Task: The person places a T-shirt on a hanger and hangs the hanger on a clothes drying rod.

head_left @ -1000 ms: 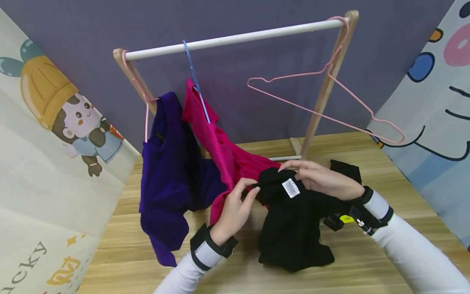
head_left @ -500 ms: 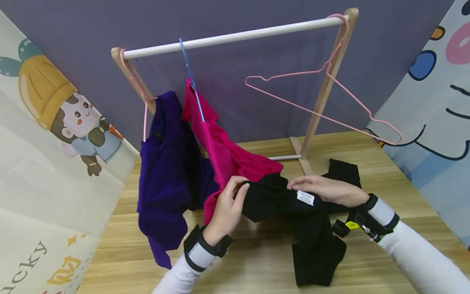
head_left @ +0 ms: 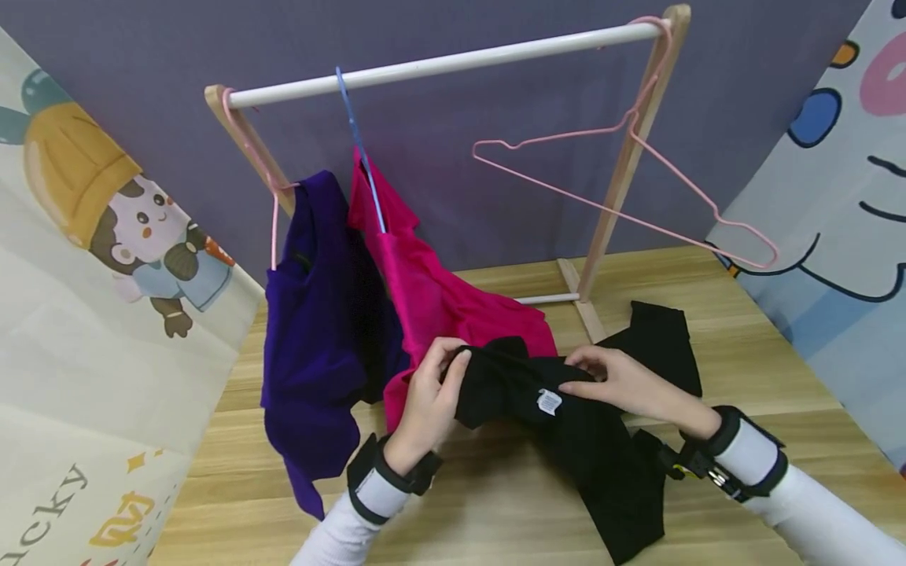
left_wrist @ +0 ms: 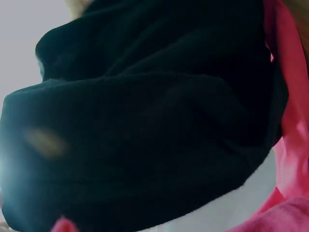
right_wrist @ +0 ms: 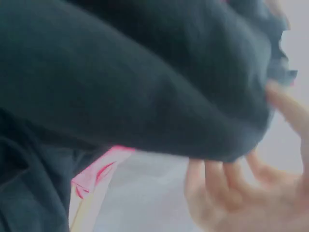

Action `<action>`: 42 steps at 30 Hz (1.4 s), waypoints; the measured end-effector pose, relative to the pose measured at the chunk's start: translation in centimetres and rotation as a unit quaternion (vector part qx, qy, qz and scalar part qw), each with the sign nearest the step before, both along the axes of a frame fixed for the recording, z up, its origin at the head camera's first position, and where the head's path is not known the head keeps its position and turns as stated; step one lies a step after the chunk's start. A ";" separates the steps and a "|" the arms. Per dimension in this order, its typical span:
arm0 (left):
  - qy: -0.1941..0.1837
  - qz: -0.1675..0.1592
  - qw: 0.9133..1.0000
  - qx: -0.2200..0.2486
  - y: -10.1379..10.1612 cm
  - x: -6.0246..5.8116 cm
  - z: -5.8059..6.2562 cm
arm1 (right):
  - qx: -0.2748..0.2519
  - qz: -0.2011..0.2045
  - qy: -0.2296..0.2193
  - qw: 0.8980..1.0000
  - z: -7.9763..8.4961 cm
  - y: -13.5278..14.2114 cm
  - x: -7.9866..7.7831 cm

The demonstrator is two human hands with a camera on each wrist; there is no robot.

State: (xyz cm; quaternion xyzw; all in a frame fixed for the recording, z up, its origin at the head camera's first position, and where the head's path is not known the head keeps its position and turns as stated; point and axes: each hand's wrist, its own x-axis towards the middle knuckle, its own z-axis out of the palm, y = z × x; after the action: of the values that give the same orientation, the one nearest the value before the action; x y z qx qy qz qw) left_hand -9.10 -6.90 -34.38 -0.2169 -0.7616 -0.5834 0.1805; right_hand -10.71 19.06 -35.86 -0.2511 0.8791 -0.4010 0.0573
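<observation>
A black garment (head_left: 510, 385) with a white label (head_left: 548, 402) is stretched between both hands above the table, its lower part drooping to the right. My left hand (head_left: 432, 393) pinches its left edge between thumb and fingers, just in front of the magenta garment (head_left: 439, 291). At the upper edge, right of the label, my right hand (head_left: 630, 381) holds the cloth, thumb on the near side. The right wrist view has those fingers (right_wrist: 217, 181) partly behind the dark fabric (right_wrist: 145, 92). Dark cloth (left_wrist: 145, 135) fills most of the left wrist view.
A clothes rack with a white rail (head_left: 460, 63) stands behind. The magenta garment hangs from a blue hanger (head_left: 361, 149), a purple garment (head_left: 318, 330) from a pink one. A bare pink hanger (head_left: 552, 185) hangs at right. More black cloth (head_left: 661, 338) lies on the wooden table (head_left: 736, 330).
The left hand has moved slightly left, drawing the black garment's edge along. The right hand has shifted its hold, and the garment's lower part has swung right. The label now faces up between the hands.
</observation>
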 end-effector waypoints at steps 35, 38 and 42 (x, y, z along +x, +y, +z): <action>-0.010 0.028 0.999 0.013 0.2 0.1 -0.3 | 0.291 -0.133 0.158 0.934 -6.7 -7.5 3.3; -0.004 0.038 0.999 0.020 -0.4 -0.1 -0.5 | 0.238 -0.145 0.194 0.941 -5.4 -6.2 2.8; 0.011 0.054 0.998 0.037 -1.4 -0.5 -0.6 | 0.171 -0.150 0.186 0.956 -3.1 -3.3 2.0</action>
State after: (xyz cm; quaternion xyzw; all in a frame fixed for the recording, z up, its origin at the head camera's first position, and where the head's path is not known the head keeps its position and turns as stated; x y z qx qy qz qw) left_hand -9.60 -8.31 -34.94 -0.1745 -0.7480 -0.5983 0.2280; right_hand -8.66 15.75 -38.93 -0.1728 0.9572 -0.1949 -0.1260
